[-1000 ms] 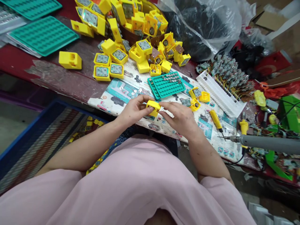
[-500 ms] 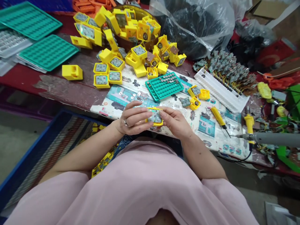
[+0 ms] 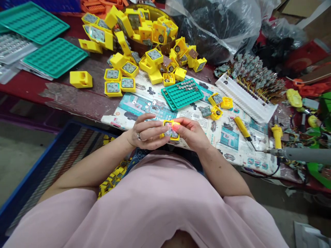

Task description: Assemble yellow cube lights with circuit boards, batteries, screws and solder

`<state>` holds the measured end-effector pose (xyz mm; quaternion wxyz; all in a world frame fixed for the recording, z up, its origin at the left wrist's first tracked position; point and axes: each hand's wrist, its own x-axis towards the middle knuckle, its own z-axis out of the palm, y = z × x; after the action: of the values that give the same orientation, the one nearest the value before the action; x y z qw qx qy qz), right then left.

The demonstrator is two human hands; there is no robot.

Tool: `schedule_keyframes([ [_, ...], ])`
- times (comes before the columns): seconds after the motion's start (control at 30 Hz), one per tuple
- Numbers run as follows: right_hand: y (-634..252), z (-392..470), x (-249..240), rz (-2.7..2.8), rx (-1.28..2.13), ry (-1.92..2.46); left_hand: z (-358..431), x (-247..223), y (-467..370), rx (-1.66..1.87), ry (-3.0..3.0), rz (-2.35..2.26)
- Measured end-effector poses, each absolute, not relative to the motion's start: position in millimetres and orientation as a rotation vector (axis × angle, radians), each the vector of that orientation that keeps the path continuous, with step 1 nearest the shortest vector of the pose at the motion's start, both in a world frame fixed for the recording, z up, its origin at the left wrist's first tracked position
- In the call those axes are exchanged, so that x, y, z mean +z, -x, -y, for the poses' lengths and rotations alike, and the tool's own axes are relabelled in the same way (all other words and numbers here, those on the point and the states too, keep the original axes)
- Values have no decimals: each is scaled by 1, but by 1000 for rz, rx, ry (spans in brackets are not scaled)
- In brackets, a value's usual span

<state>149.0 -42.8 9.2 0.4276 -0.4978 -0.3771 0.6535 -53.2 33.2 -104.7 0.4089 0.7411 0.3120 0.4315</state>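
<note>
A small yellow plastic case with a grey panel inside is held over the table's front edge. My left hand, with a ring on one finger, is closed around its left side. From the right, my right hand grips it, the thumb pressing on the panel. A reddish glow shows at that thumb tip. Just beyond my hands lie two stacked green trays, the upper one holding several button cells. Open yellow cases and a loose circuit board are to their right.
Many yellow cases fill and surround a round bowl at the back. A yellow-handled screwdriver and a grey-barrelled tool lie on the right. A white rack holds wired boards. A blue crate stands below left.
My right thumb has moved onto the panel inside the yellow case, and a reddish glow has appeared there. My left hand keeps its hold.
</note>
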Motion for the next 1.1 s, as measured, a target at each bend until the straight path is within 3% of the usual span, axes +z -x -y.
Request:
schedule_keyframes([
  [0.43,-148,40,4,927,1579,1244,-31,-71,47,993,-2046,-654],
  [0.63,-156,43,1,1105,1583,1303,-29,-63,45,1172,-2231,-498],
  [0.83,-174,47,1,1432,1279,1338,-23,-59,41,1247,-2373,-298],
  [1.1,-185,63,-4,1693,970,1384,-18,-61,31,1120,-2352,-364],
])
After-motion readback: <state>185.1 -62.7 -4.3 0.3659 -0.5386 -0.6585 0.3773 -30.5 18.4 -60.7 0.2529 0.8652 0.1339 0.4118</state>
